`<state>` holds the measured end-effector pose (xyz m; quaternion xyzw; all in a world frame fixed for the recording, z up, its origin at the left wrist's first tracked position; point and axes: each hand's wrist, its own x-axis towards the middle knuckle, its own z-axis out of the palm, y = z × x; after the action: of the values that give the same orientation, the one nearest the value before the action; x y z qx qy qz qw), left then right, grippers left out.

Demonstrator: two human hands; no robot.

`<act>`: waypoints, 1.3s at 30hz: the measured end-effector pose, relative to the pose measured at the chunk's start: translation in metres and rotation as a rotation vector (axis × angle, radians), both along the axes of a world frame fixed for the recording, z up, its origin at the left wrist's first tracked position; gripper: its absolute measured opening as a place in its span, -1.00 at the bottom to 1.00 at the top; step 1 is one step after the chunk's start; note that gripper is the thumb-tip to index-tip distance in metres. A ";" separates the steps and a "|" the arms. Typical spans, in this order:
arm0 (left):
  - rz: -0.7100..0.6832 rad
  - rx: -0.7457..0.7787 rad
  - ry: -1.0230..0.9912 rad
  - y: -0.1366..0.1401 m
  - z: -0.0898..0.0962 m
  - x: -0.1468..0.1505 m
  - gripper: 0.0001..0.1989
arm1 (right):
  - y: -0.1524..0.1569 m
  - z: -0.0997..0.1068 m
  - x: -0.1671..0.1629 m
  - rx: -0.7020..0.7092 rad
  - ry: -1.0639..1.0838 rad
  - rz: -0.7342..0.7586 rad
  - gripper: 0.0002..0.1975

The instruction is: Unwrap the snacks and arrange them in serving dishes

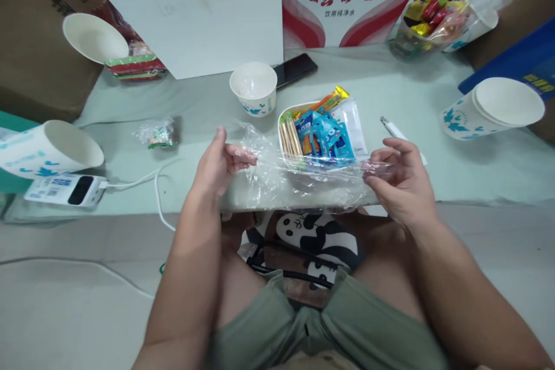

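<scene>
A crumpled sheet of clear plastic film (303,185) stretches between my two hands along the table's front edge. Its left end is at the curled fingers of my left hand (223,162), whose thumb points up, apart from them. My right hand (401,179) pinches the other end between thumb and fingers. Just behind the film stands a white paper container (281,127), filled with small snack packs: blue sachets (327,133), a yellow-orange stick pack (332,99) and several thin tan sticks (291,136). The film overlaps the container's near side.
A paper bowl (254,89) and a phone (298,70) lie behind. A white pen-like tool (396,130) is beyond my right hand. Paper cups (485,110) stand right; another cup (52,150), a power bank (73,191) and a small wrapped item (159,134) are left. Boxes (347,6) line the back.
</scene>
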<state>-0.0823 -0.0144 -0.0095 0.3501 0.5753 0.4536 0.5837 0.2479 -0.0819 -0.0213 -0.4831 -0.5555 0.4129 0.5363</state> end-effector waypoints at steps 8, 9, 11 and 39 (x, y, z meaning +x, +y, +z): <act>0.041 0.078 0.087 0.000 -0.002 0.008 -0.75 | -0.009 0.018 0.006 -0.068 -0.275 0.626 -0.72; 0.020 0.086 0.086 0.000 0.001 0.006 -0.78 | -0.009 0.021 0.005 -0.083 -0.308 0.773 -0.74; -0.033 0.082 0.087 -0.002 0.006 0.002 -0.79 | -0.008 0.023 0.002 -0.108 -0.357 0.966 -0.77; 0.055 0.285 -0.266 -0.029 0.048 0.005 -0.84 | -0.016 0.021 -0.060 -0.301 0.039 0.456 -0.76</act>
<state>-0.0771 -0.0430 0.0384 0.3501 0.4323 0.5887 0.5864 0.1878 -0.0979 -0.0003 -0.4118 -0.5718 0.6102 0.3622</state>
